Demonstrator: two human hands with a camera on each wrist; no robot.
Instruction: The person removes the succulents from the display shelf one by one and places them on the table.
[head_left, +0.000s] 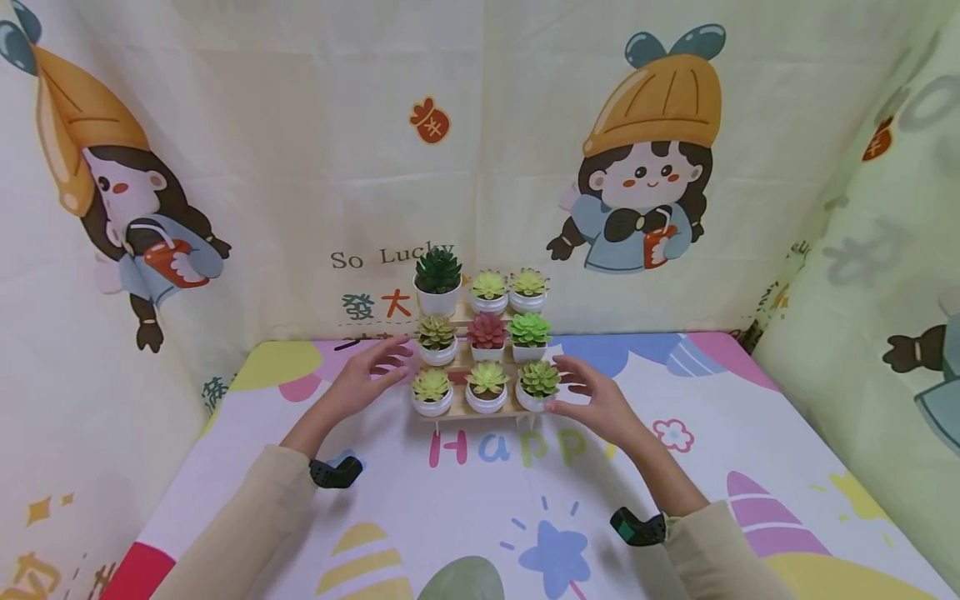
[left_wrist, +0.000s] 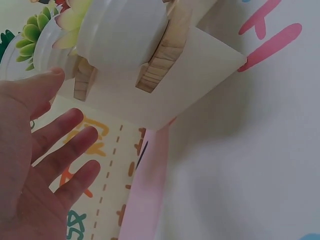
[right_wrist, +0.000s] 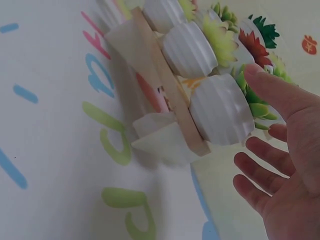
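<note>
A tiered wooden stand (head_left: 459, 377) holds three rows of small potted succulents in white pots. At its top left is a dark green succulent (head_left: 438, 271), with a red succulent (head_left: 487, 331) in the middle row. My left hand (head_left: 372, 375) is beside the stand's left side, fingers spread and relaxed, holding nothing. On the other side, my right hand (head_left: 597, 400) has its thumb and fingers loosely bent near the green succulent (head_left: 539, 379) at the front right. In the right wrist view, the thumb overlaps that plant's leaves and the palm is bare. White supports (right_wrist: 162, 137) hold up the stand's planks.
The stand is on a table with a printed cloth (head_left: 465, 492) showing letters, stars and egg shapes. Close behind the stand hangs a cream curtain (head_left: 495, 192) with cartoon figures. More curtain closes off the left and right sides.
</note>
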